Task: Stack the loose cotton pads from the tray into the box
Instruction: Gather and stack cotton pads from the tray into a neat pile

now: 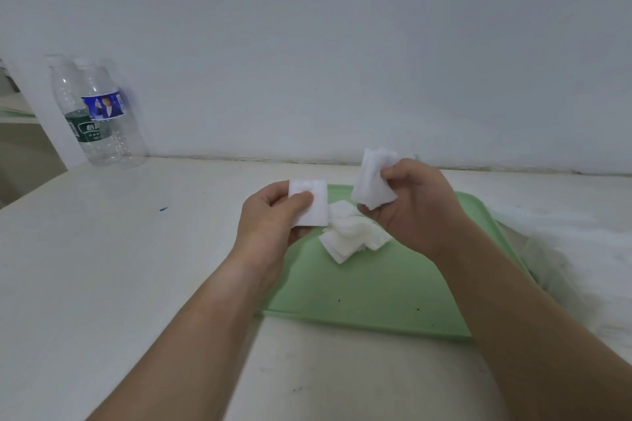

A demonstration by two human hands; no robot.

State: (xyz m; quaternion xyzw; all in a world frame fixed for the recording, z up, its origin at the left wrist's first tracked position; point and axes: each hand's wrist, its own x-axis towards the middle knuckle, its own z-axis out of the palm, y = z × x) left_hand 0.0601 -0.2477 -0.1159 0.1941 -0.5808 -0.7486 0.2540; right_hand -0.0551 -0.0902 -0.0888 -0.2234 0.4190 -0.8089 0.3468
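Both hands, left hand (pixel 273 215) and right hand (pixel 415 205), pinch cotton pads (pixel 309 203) above the tray (pixel 376 294); loosely gripped pads may slip, and no box appears visible.

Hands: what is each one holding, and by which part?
The left hand pinches a cotton pad by its left edge, thumb on its face. The right hand grips a bunch of pads along their right edge.

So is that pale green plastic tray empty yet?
Not empty: a loose heap of white cotton pads lies near the far end of the green tray.
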